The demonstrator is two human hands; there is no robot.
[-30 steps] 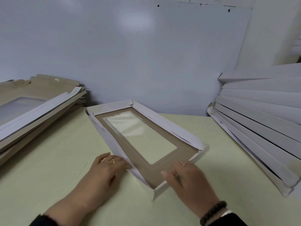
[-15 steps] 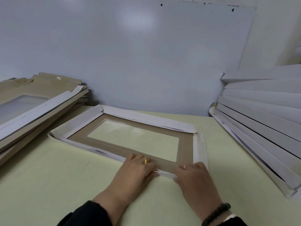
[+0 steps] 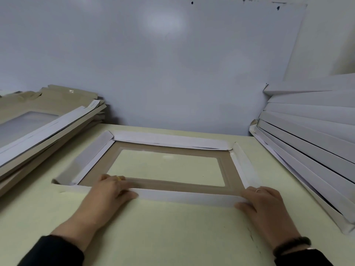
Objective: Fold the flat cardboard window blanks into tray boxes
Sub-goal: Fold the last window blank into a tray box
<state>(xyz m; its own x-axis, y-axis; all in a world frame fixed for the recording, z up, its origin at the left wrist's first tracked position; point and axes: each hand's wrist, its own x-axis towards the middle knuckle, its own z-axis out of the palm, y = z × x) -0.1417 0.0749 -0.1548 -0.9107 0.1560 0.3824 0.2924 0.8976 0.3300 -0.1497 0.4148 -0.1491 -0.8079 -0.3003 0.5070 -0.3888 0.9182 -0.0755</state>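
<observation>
A cardboard window blank (image 3: 169, 184) lies flat on the pale green table, brown inside with a clear window and white flaps folded in along all sides. My left hand (image 3: 110, 191) presses on the left end of the near white flap, fingers laid over the brown border. My right hand (image 3: 263, 203) presses the right end of the same flap at the near right corner, fingers fairly straight. Both hands lie on top of the card.
A slanted stack of flat brown blanks (image 3: 44, 120) fills the left side. A leaning stack of folded white trays (image 3: 311, 143) fills the right side. A pale wall (image 3: 172, 64) stands close behind. The bare table (image 3: 172, 231) lies between my forearms.
The blank has been turned square to me and slid nearer. My hands moved apart along the near flap, the right one to the corner.
</observation>
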